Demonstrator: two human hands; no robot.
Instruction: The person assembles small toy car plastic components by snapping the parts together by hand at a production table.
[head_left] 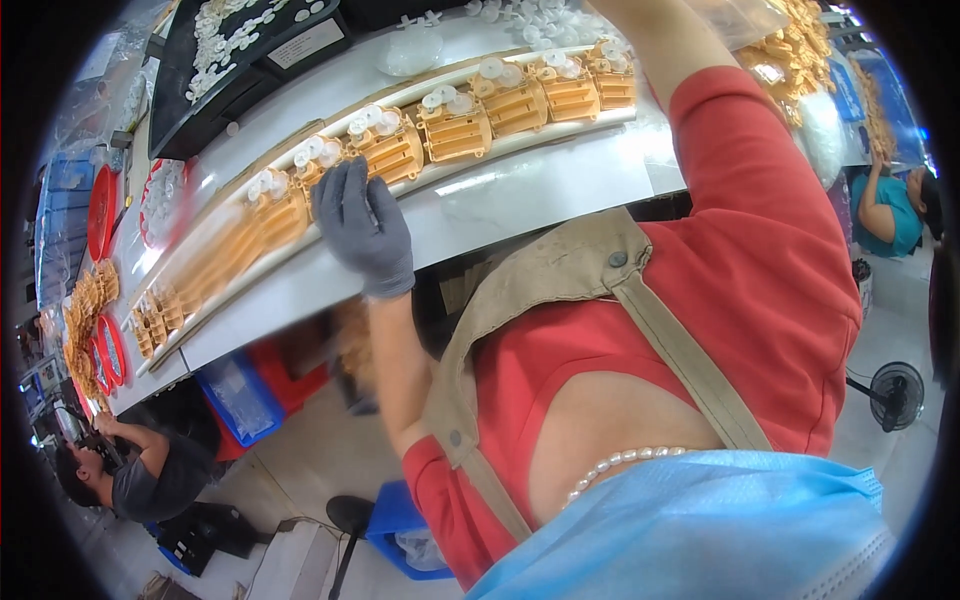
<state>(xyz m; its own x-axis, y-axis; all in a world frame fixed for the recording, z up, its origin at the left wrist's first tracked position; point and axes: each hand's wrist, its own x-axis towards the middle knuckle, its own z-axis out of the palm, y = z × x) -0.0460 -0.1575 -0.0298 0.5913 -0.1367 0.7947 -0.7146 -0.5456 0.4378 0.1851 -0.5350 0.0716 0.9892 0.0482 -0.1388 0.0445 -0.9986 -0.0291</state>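
Observation:
My left hand [362, 225], in a grey glove, is over the row of orange plastic housings [385, 155] on the table. Its fingers are bent and close together at the edge of one housing; what they hold, if anything, is hidden. White plastic gears [372, 120] sit in small groups on the far ends of several housings. My right forearm [665, 40] reaches past the top edge, beside the right end of the row, so that hand is out of sight.
A black tray [290, 55] with small white parts stands at the far left. Loose white gears [540, 20] and a pile of orange parts [795, 60] lie at the back. Red bowls [102, 210] are on the left. A co-worker [140, 475] is at the lower left, another [890, 205] far right.

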